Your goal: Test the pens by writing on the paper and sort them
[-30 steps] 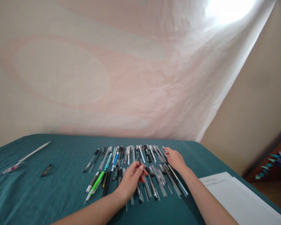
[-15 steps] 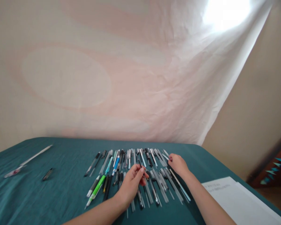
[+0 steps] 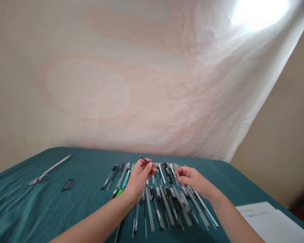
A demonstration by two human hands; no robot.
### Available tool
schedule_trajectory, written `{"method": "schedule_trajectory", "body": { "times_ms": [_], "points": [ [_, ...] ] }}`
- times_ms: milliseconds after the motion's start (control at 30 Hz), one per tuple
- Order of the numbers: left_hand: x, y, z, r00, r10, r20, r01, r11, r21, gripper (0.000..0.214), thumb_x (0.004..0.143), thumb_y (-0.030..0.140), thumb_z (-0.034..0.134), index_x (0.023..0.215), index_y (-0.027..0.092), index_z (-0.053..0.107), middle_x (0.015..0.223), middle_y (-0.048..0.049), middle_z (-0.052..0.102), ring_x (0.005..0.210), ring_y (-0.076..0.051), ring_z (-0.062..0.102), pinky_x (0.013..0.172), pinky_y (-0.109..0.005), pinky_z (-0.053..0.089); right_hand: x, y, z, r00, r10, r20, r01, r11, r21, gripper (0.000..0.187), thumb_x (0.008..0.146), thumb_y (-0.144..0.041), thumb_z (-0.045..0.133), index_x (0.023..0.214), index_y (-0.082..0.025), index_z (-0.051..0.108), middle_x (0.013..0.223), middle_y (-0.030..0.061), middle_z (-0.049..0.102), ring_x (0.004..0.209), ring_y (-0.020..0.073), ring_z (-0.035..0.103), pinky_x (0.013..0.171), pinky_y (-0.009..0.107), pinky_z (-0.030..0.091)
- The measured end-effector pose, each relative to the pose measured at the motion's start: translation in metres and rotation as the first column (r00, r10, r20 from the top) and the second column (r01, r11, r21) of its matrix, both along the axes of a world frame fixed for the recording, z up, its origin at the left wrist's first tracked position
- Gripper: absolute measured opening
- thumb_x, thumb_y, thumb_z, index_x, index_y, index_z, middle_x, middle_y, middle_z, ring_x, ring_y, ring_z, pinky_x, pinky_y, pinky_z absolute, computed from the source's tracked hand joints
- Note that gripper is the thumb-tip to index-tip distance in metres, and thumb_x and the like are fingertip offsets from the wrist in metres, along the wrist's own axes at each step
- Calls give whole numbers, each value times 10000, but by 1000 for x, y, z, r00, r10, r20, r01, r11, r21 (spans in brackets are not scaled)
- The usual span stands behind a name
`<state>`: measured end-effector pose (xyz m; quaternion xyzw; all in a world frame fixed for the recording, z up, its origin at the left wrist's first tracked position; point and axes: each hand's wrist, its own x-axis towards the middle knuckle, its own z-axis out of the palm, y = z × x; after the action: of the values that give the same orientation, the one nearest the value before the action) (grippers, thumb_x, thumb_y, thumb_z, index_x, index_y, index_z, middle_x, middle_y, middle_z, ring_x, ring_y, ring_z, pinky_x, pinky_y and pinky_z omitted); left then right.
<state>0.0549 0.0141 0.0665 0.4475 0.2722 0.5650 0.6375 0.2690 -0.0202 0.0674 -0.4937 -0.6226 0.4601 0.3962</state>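
Note:
My left hand (image 3: 143,177) is raised over the pens, closed in a pinch on a thin dark pen refill (image 3: 142,157) that slants up to the left. Lower and to the right, my right hand (image 3: 191,180) has its fingertips pressed together by the far row; a small pale bit shows at them, too small to name. Beneath both hands lie two rows of pens and clear pen parts, the near row (image 3: 166,206) fanned towards me. A light blue pen (image 3: 126,179) rests left of my left hand, whose forearm covers most of a green pen (image 3: 119,192).
The dark green cloth (image 3: 86,202) covers the table. At left lie a long white stick (image 3: 57,165) with a clear, reddish end and a short dark pen piece (image 3: 66,184). White paper sheets (image 3: 273,222) lie at right. A pale sheet (image 3: 142,87) hangs behind.
My left hand has lifted with the refill, which now tilts up to the left. My right hand has drawn inward from the far row's right end. The view has turned slightly left.

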Motion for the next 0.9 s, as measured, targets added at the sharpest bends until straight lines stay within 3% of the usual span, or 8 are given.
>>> {"method": "schedule_trajectory", "body": {
  "times_ms": [267,600,767,900],
  "points": [
    [-2,-15,20,996,-87,-18,88,995,51,247,779,369,541,871,141,560,830,-41,612,658,-89,529,674,-237,424,-35,-23,16,986,168,6,-166,979,-121,211,719,-305,630,822,-136,558,612,-42,494,512,58,427,489,185,348],
    [-3,-17,18,987,-68,-142,83,992,98,270,789,393,514,853,137,573,823,-33,569,650,-84,477,642,-215,390,-38,-26,22,982,189,-31,-191,976,-108,226,714,-319,644,807,-131,561,621,-38,508,520,55,424,493,183,345],
    [-3,-22,15,942,-89,-323,131,985,111,316,783,429,508,855,139,609,676,1,525,599,-87,432,576,-198,350,-38,-27,23,982,174,-74,-181,977,-111,243,710,-331,645,818,-124,576,706,-3,577,517,49,436,491,186,356],
    [-2,-25,14,922,-151,-356,190,979,77,343,772,444,516,910,153,632,730,-10,552,603,-88,431,562,-197,343,-37,-26,21,979,181,-90,-191,975,-111,252,710,-343,645,831,-130,586,729,0,592,506,46,448,487,185,358]
  ]
}}
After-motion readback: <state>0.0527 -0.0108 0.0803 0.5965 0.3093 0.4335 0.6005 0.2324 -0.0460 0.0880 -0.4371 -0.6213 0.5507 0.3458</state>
